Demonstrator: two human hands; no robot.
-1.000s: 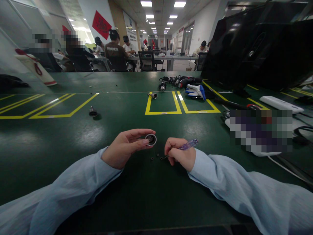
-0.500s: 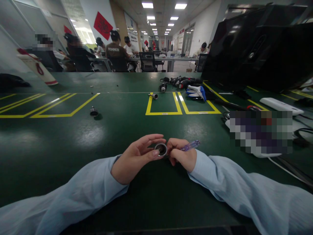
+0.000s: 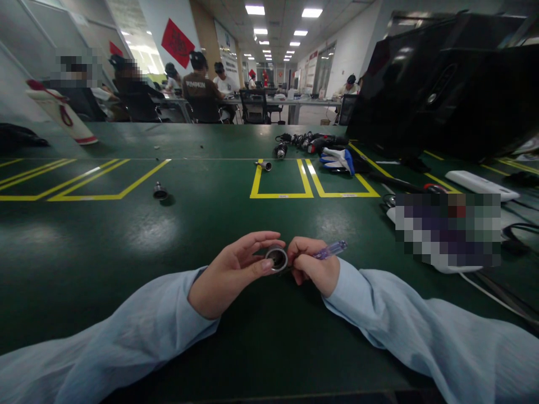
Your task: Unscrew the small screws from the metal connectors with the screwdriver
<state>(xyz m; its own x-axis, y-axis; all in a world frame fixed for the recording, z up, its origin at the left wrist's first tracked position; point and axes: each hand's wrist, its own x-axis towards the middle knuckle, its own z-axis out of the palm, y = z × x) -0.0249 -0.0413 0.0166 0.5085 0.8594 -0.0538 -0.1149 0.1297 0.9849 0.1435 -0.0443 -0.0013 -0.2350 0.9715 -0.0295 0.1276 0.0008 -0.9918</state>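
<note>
My left hand (image 3: 231,275) is closed around a round, hollow metal part (image 3: 279,259), thumb at its rim and fingers behind it. The part's open end faces me, and its inside is dark. Just to the right, my right hand (image 3: 314,264) grips a small screwdriver by its see-through purple handle (image 3: 334,249), which sticks out behind the fingers. Its tip is hidden by the fingers and the metal part, so I cannot tell whether the two touch. Both hands are above the near part of the green table (image 3: 202,359).
A dark metal cup-shaped piece (image 3: 160,192) lies left. A small metal fitting (image 3: 265,165) sits by yellow tape. Farther back are a power tool (image 3: 318,143) with cables and a white-blue glove (image 3: 338,161). On the right are a power strip (image 3: 482,185) and a large black case (image 3: 421,90).
The metal part has turned slightly in my left hand, its opening showing a little differently. My right hand has barely shifted. The camera view moved slightly.
</note>
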